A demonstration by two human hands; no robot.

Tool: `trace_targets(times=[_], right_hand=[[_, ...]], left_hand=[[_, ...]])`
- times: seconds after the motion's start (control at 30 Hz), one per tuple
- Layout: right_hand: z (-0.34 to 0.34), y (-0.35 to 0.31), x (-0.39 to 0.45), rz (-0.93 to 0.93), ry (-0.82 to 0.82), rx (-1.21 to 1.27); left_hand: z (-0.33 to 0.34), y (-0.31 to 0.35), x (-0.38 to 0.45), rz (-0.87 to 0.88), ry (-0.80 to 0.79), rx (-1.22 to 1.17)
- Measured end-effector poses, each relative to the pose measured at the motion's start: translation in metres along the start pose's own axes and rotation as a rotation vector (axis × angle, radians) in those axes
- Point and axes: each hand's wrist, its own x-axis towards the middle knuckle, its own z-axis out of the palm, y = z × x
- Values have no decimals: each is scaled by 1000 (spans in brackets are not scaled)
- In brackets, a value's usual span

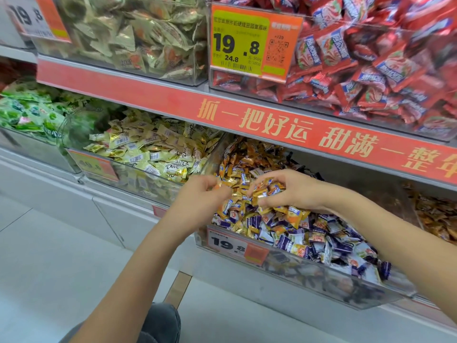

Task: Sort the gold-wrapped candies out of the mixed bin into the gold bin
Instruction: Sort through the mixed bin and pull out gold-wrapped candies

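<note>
The mixed bin (291, 266) is a clear plastic tray on the lower shelf, heaped with orange-gold and purple-white wrapped candies (319, 241). My right hand (289, 190) is over its back left part, fingers closed on a bunch of gold-wrapped candies (265, 190). My left hand (201, 194) hovers at the bin's left edge, fingers curled; a small orange-gold candy shows at its fingertips, blurred. To the left stands the gold bin (138, 180), a clear tray full of pale gold Dove candies (158, 149).
A green-candy bin (29, 112) sits far left on the lower shelf. Above the red shelf strip (247, 117) are a bin of gold triangular packs (128, 35) and a bin of red candies (371, 63). A price tag (249, 43) hangs there. An orange-candy bin (435, 214) sits far right. Tiled floor lies below.
</note>
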Motion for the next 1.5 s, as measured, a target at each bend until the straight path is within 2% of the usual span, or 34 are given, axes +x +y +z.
trace_targets(times=[0.1, 0.2, 0.3, 0.4, 0.47, 0.63, 0.7, 0.8, 0.93, 1.07, 1.13, 1.23, 1.33, 1.4, 1.5], right_hand=[[1, -1, -1, -14, -2, -21], [3, -8, -4, -54, -31, -26], [3, -8, -4, -31, 0, -75], [-1, -5, -10, -24, 38, -32], [-5, -1, -17, -26, 81, 50], [1, 10, -38, 63, 269, 565], [7, 13, -45, 71, 373, 634], [9, 16, -63, 116, 543, 878], [-3, 27, -111, 119, 673, 1165], [-15, 45, -181, 38, 690, 1175], [-25, 62, -215, 37, 766, 1167], [-44, 107, -244, 182, 974, 1020], [-63, 157, -251, 303, 1136, 1001], [-74, 184, -254, 326, 1118, 1107], [-85, 208, -260, 334, 1035, 1201]], left_hand=[[13, 4, -1, 163, 36, 103], [26, 8, 1, 250, 98, 211], [32, 10, 6, 296, 178, 270], [30, 12, 14, 242, 224, 181], [25, 13, 15, 173, 164, 131], [31, 23, 7, 42, -49, 15], [35, 24, 6, 37, -106, -59], [47, 26, 5, 3, -180, -151], [75, 52, -19, 78, -298, -89], [112, 87, -56, 238, -380, -47], [139, 101, -69, 246, -419, -44], [195, 121, -72, 276, -457, 56], [251, 144, -59, 316, -556, 306], [276, 157, -44, 282, -623, 388], [299, 168, -19, 213, -617, 458]])
